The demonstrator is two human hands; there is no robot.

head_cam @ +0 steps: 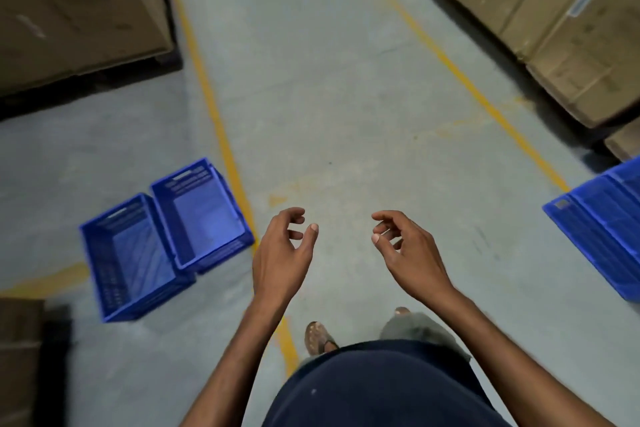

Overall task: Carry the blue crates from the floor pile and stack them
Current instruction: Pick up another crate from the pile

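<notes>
**Empty-handed in the aisle between two groups of blue crates**

Far left: large cardboard boxes (76, 3) on a dark pallet, with a smaller carton (20, 357) at the lower corner. On the grey floor (329, 97) in front of them stand two open blue crates, both upright and empty. The near crate (135, 256) rests directly on the floor. The far crate (204, 215) touches it at one corner, and a second blue rim shows under its far and right edges, so it seems to be nested in another crate. Just to their right runs the left yellow line (214, 114), one border of the aisle.

Centre: the left hand (282, 246) and the right hand (405, 246) are held out in front of the body, apart from each other, palms turned inward. The fingers of both are loosely curled and hold nothing — neither hand touches a crate. Below them appear a dark shirt (381, 388) and a sandalled foot (317, 336).

Right: the right yellow line (467, 76), then more cardboard boxes (554, 28). At the right edge sits a stack of blue crates (602, 225) — several rims one inside another, cut off by the frame, well apart from the pair on the left.
</notes>
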